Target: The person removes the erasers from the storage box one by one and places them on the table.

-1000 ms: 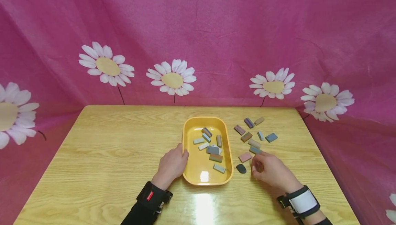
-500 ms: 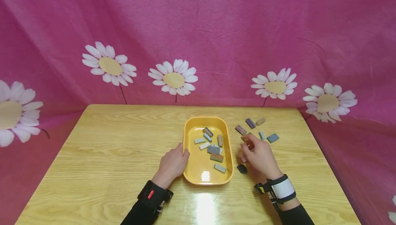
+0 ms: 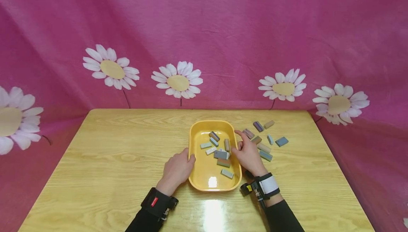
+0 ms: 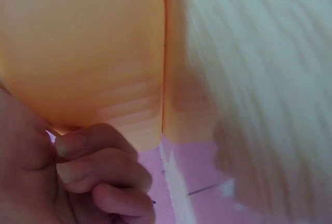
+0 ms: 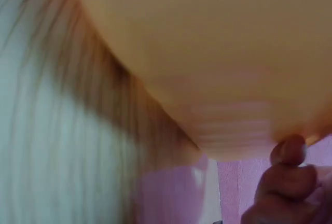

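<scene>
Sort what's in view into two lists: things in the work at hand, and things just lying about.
In the work:
- yellow tray
- small blocks in the tray
- loose blocks on the table
- left hand, against the tray's left rim
- right hand, at the tray's right rim

Lying about:
- wooden table
- pink daisy cloth

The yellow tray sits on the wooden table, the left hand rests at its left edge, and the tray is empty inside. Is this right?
Not quite. The yellow tray is not empty: the head view shows several small blocks lying inside it. The rest holds: it sits on the wooden table, and the left hand rests at its left edge.
</scene>
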`<action>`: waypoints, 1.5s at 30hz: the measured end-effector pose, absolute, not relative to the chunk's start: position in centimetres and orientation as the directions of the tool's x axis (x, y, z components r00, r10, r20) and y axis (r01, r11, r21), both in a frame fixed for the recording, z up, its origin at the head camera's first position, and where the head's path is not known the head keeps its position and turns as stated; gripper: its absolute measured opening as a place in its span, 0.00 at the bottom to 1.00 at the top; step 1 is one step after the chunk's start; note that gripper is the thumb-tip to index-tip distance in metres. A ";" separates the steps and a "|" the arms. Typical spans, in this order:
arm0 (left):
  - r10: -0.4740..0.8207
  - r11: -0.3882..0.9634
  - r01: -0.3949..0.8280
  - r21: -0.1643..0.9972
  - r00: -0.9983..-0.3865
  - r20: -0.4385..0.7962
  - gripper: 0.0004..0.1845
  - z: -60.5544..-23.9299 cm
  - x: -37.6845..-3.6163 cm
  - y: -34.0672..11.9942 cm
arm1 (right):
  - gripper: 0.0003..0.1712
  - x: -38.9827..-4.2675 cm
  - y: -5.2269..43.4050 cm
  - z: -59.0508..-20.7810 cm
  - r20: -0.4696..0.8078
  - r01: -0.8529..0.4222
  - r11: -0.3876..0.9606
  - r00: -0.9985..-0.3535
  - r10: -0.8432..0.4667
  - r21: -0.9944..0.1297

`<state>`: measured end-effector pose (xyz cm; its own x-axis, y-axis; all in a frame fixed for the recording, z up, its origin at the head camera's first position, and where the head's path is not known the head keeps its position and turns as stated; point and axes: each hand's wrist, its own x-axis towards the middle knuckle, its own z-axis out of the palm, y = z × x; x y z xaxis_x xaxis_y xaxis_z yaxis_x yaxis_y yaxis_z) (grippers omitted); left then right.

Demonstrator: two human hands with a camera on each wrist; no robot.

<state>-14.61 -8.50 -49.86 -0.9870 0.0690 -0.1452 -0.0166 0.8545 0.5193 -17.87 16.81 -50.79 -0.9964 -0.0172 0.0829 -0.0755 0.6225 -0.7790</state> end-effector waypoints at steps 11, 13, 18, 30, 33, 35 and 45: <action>0.070 0.895 0.079 0.439 -0.997 0.038 0.19 -46.1 -17.0 -9.8 | 0.38 -17.8 16.1 -50.7 0.021 -0.006 0.549 -1.000 0.021 -0.836; 0.126 0.900 0.146 0.411 -0.989 0.075 0.17 -44.8 -17.9 -9.5 | 0.38 -17.7 16.1 -50.7 0.017 -0.002 0.530 -1.000 0.023 -0.848; 0.279 0.891 0.269 0.366 -0.960 0.025 0.13 -42.4 -20.5 -7.2 | 0.38 -17.6 16.4 -50.7 0.009 0.008 0.542 -1.000 0.029 -0.840; 0.408 0.898 0.327 0.296 -0.870 -0.277 0.13 -44.1 -24.4 -1.6 | 0.38 -17.4 16.2 -50.9 -0.005 0.023 0.541 -0.999 0.034 -0.841; 0.421 0.902 0.369 0.225 -0.865 -0.274 0.18 -44.5 -24.6 -0.8 | 0.37 -17.4 16.2 -50.8 -0.001 0.021 0.553 -0.999 0.037 -0.833; 0.423 0.904 0.384 0.188 -0.867 -0.264 0.13 -44.8 -24.7 -0.3 | 0.37 -17.4 16.2 -50.8 0.001 0.020 0.557 -0.999 0.038 -0.830; 0.426 0.905 0.425 0.037 -0.897 -0.122 0.06 -46.4 -24.0 1.5 | 0.38 -17.5 16.3 -51.0 -0.010 0.030 0.575 -0.999 0.038 -0.818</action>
<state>-24.04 1.53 -46.39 -0.8965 0.4260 -0.1215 0.4248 0.9045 0.0367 -17.51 16.26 -50.97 -0.9992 0.0377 -0.0102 0.0300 0.5747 -0.8178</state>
